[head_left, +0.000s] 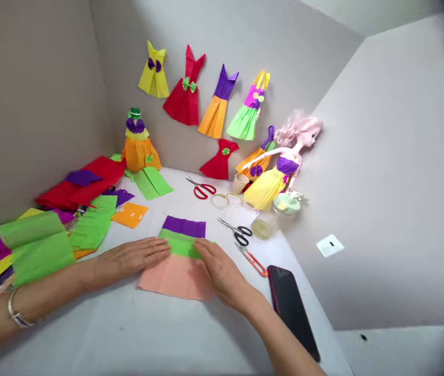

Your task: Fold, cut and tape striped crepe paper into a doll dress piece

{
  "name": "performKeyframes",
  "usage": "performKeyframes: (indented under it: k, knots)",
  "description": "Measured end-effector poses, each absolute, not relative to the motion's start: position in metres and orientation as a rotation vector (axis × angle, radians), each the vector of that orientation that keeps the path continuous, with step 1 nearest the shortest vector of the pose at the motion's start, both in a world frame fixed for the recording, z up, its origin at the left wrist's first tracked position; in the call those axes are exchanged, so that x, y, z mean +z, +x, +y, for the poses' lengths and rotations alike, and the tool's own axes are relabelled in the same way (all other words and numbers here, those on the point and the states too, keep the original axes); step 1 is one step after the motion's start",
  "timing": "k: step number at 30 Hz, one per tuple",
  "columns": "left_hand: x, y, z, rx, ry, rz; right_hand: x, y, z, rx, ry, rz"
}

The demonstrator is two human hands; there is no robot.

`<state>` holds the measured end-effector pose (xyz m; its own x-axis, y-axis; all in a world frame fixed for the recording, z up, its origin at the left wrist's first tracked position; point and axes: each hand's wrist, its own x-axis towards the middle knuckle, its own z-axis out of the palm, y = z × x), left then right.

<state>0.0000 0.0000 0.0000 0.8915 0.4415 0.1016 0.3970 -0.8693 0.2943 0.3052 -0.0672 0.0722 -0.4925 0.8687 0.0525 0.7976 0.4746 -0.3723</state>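
Note:
A piece of crepe paper in purple, green and peach bands lies flat on the white table. My left hand rests on its left edge with the fingers stretched out. On its right side lies my right hand, fingers extended, their tips on the green band. Neither hand grips anything. Black-handled scissors and orange thread snips are to the right of the paper, beyond my right hand.
Coloured crepe sheets are heaped on the left. A phone lies near the right edge. Red-handled scissors, bangles, a roll of tape and a doll stand farther back. Paper dresses hang on the wall.

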Motion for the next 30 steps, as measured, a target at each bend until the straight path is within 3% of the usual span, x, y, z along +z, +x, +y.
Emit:
performKeyframes:
  k: [15, 26, 30]
  knots:
    - [0.012, 0.011, -0.009, 0.635, 2.268, 0.953, 0.079, 0.323, -0.102, 0.689, -1.423, -2.398]
    - [0.015, 0.013, -0.017, 0.651, 2.247, 0.934, 0.039, 0.276, -0.116, 0.018, -1.286, -2.515]
    - [0.014, 0.007, -0.017, 0.603, 2.400, 0.878, 0.037, 0.266, -0.113, -0.015, -1.316, -2.518]
